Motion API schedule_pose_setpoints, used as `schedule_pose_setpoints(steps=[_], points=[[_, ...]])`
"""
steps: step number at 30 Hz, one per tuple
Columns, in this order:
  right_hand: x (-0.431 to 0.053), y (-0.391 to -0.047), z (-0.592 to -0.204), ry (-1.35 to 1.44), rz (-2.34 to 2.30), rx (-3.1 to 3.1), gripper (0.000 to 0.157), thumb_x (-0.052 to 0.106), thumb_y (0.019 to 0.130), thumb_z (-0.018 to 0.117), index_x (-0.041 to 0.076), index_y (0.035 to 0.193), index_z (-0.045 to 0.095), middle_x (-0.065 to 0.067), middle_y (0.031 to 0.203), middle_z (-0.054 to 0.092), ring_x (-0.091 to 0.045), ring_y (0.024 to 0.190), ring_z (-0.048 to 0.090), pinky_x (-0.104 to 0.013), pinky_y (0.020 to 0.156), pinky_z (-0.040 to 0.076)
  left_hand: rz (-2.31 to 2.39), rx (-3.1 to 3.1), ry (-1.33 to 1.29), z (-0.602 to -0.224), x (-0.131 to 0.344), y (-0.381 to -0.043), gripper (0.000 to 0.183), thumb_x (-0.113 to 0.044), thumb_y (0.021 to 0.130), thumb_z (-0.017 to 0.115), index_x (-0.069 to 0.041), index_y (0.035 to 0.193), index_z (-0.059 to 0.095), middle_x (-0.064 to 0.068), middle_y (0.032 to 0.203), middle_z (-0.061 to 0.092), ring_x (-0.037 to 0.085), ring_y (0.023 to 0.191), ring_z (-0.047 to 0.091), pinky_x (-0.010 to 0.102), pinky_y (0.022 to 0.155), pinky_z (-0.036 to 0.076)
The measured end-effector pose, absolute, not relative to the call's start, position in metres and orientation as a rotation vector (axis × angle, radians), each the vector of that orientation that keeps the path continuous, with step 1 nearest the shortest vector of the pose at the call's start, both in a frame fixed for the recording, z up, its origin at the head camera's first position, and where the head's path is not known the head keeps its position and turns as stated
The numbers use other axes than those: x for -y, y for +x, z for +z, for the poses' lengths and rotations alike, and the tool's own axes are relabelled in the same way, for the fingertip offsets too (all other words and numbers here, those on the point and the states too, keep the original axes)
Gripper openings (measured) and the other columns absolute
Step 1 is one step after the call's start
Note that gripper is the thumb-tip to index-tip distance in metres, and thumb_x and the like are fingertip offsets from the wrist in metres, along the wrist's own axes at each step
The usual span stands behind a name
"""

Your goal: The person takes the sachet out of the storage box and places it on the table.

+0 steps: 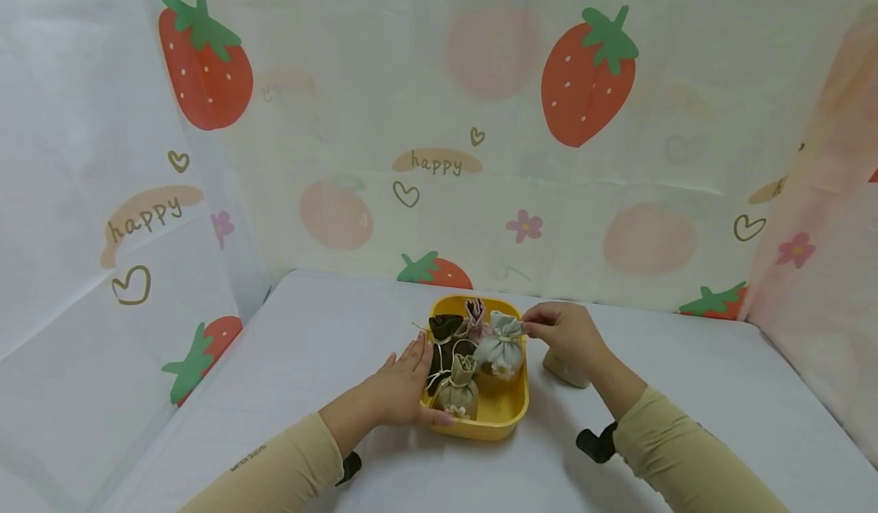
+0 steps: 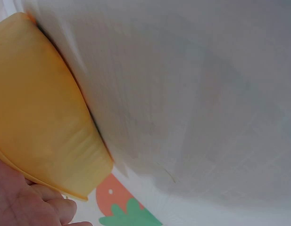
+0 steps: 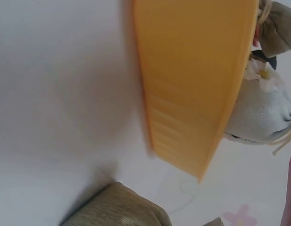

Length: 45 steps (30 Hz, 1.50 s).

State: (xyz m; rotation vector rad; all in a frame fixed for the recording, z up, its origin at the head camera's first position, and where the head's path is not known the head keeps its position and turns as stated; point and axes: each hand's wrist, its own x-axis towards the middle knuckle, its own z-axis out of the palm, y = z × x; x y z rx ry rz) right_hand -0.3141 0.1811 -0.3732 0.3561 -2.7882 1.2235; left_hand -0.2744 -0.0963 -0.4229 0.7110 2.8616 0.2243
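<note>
A yellow plastic basket (image 1: 488, 431) holds several small drawstring pouches. My left hand (image 1: 394, 391) rests along its left rim with fingers extended, the thumb at the front edge; the left wrist view shows the palm and fingers (image 2: 46, 205) by the rim. With fingertips, my right hand (image 1: 565, 334) pinches the gathered top of a pale grey pouch (image 1: 499, 349) with a white flower, at the basket's right side. In the right wrist view this grey pouch (image 3: 258, 115) shows above the rim. A khaki pouch (image 1: 458, 397), a dark brown pouch (image 1: 441, 354) and a pink pouch (image 1: 475, 313) sit beside it.
Right of the basket, a brown pouch (image 1: 568, 372) lies on the white tabletop (image 1: 329, 330), partly behind my right hand. Black wrist-camera mounts (image 1: 598, 443) stick out near the sleeves. A strawberry-print curtain (image 1: 439, 216) hangs behind the table.
</note>
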Motion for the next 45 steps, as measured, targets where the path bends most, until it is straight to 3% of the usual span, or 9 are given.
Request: schedule_pose_setpoints(steps=[14,22,31,45], points=[[-0.19,-0.312,-0.355,0.375,1.265,2.725,0.008,0.017,0.085,0.066,0.012,0.088,0.072,-0.004,0.085,0.069,-0.018,0.08,0.062,-0.028,0.063,0.05,0.211,-2.862,0.717,-0.422,0.095,-0.274,0.127,-0.088,0.06,0.037,-0.001,0.146,0.002,0.017,0.152,-0.006,0.029,0.139,0.004,0.049,0.108,0.015],[-0.197,-0.306,-0.344,0.386,1.22,2.704,0.01,0.018,0.085,0.066,0.011,0.09,0.072,-0.004,0.089,0.069,-0.016,0.081,0.064,-0.029,0.071,0.052,0.211,-2.865,0.718,-0.422,0.095,-0.273,0.126,-0.087,0.061,0.038,-0.001,0.146,0.002,0.018,0.152,-0.005,0.03,0.139,0.005,0.049,0.108,0.016],[-0.21,-0.307,-0.336,0.386,1.153,2.667,0.01,0.017,0.086,0.065,0.011,0.091,0.071,-0.004,0.086,0.069,-0.018,0.08,0.063,-0.028,0.066,0.05,0.22,-2.869,0.712,-0.423,0.096,-0.273,0.127,-0.088,0.06,0.038,-0.001,0.146,0.002,0.018,0.152,-0.005,0.03,0.139,0.006,0.049,0.108,0.016],[-0.234,-0.306,-0.321,0.411,1.085,2.507,0.009,0.015,0.083,0.068,0.008,0.087,0.072,-0.006,0.08,0.069,-0.005,0.07,0.062,-0.019,0.061,0.048,0.232,-2.869,0.711,-0.422,0.095,-0.274,0.127,-0.087,0.06,0.039,-0.001,0.146,0.003,0.017,0.152,-0.004,0.03,0.139,0.005,0.048,0.109,0.015]])
